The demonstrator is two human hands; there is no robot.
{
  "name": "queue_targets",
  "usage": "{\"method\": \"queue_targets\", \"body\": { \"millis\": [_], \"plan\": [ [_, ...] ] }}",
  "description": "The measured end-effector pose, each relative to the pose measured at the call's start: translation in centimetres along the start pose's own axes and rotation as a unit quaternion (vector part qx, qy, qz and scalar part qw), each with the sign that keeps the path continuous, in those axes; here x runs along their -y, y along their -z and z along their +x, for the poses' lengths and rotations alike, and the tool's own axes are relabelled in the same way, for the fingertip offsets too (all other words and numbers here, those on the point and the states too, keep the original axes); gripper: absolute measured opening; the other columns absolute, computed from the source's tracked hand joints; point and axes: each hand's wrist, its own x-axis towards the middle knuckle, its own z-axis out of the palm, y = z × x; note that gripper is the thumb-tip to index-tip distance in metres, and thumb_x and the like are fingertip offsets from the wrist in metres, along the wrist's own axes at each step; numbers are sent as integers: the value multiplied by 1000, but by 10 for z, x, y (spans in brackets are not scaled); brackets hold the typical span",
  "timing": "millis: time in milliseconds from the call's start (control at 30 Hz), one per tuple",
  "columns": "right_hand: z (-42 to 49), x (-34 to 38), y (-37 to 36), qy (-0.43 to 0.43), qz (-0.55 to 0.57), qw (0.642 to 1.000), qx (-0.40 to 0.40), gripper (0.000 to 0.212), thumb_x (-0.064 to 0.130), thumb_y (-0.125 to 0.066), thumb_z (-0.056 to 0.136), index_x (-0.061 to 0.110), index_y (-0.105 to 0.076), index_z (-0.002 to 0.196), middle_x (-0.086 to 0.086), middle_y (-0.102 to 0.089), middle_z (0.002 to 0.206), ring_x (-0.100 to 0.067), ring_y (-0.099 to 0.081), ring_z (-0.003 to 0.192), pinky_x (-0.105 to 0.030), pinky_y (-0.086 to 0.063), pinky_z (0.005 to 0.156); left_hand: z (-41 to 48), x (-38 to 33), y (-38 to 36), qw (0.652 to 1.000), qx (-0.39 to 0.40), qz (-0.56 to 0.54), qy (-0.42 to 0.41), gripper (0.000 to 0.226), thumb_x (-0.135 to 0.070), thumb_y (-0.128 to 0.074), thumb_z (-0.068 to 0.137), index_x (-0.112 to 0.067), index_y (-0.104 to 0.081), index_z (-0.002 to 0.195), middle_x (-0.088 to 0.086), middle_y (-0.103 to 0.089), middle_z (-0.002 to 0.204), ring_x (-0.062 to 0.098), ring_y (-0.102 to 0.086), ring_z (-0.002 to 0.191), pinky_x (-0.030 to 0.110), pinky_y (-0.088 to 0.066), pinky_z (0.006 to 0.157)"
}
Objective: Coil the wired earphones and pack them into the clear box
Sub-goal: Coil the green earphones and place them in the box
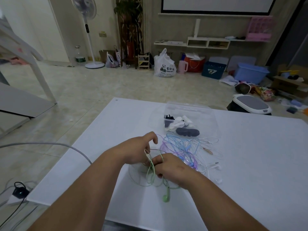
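Green wired earphones (165, 198) lie in loose loops on the white table (250, 172) under my hands, one earbud pointing toward me. My left hand (138, 150) pinches the green cord near the plug, index finger raised. My right hand (168, 165) grips the same cord just to the right. A tangle of purple, blue and white earphones (185, 150) lies beyond my right hand. The clear box (186, 109) stands farther back, open, with white and dark coiled items inside.
A dark clip-like item (187, 132) lies in front of the box. A grey cable (50, 145) arcs over the table's left edge. A power strip (19, 191) sits on the floor at left. Bags, bins and a fan line the far wall.
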Motion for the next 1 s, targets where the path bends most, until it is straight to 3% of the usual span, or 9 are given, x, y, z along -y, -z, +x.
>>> {"method": "queue_targets", "body": {
  "millis": [167, 300, 433, 600, 667, 767, 867, 967, 1000],
  "plan": [
    [3, -3, -2, -1, -7, 1000, -13, 26, 13, -57, 72, 4, -71, 92, -2, -60, 69, -14, -52, 63, -25, -40, 60, 0, -4, 2, 998, -21, -12, -53, 32, -9, -72, 74, -38, -65, 88, -14, -61, 81, 7, -56, 73, 22, -47, 72],
    [2, -4, 3, -6, 43, 999, 13, 21, 11, -57, 66, 1, -69, 81, -6, -56, 68, -17, -51, 64, -29, -41, 65, 0, -3, 4, 999, -24, 33, 9, 27, -5, -58, 74, -30, -64, 64, -13, -62, 70, 7, -56, 69, 21, -46, 64],
    [2, -2, 15, -20, 123, 992, -2, 28, 6, -54, 70, -1, -72, 89, -13, -67, 82, -22, -62, 72, -28, -50, 61, -1, -3, 2, 994, 9, 105, 41, 19, -8, -53, 76, -24, -63, 72, -6, -58, 74, 13, -54, 73, 22, -41, 58],
    [6, -4, 24, -30, 102, 988, -111, 28, 0, -44, 83, 12, -70, 83, -4, -73, 89, -14, -67, 64, -23, -41, 49, 0, -2, 2, 986, 24, 157, 45, 20, -5, -50, 75, -20, -62, 71, -7, -54, 67, 16, -53, 73, 23, -40, 58],
    [11, -9, 23, -35, 74, 987, -136, 29, 1, -48, 81, 20, -70, 79, -1, -72, 88, -11, -62, 67, -24, -45, 56, 0, -2, 2, 984, 26, 170, 44, 19, -4, -50, 75, -19, -61, 70, -7, -52, 65, 17, -52, 72, 23, -38, 57],
    [20, -15, 20, -38, 63, 988, -138, 29, 5, -57, 81, 30, -71, 89, 3, -70, 106, -15, -64, 94, -33, -53, 89, 0, -3, 1, 983, 34, 175, 48, 19, -4, -49, 75, -18, -61, 70, -6, -50, 62, 17, -50, 70, 22, -37, 55],
    [28, -19, 19, -37, 77, 987, -135, 38, 8, -57, 82, 22, -69, 116, 2, -67, 119, -19, -61, 112, -42, -48, 102, 0, -2, 1, 984, 38, 165, 54, 19, -5, -50, 75, -19, -61, 70, -6, -52, 64, 18, -52, 72, 25, -41, 60],
    [28, -16, 20, -36, 62, 986, -153, 23, 3, -52, 82, -1, -62, 102, -21, -65, 113, -36, -62, 104, -51, -48, 97, -1, -1, 2, 985, 36, 156, 57, 19, -5, -50, 74, -19, -62, 71, -6, -53, 64, 18, -52, 71, 24, -41, 60],
    [26, -16, 21, -37, 58, 984, -166, 18, 2, -51, 81, -4, -58, 96, -24, -64, 106, -35, -63, 93, -45, -51, 87, -1, -1, 2, 986, 35, 153, 58, 19, -4, -50, 74, -19, -63, 71, -6, -53, 65, 17, -52, 71, 24, -41, 59]
  ]
}}
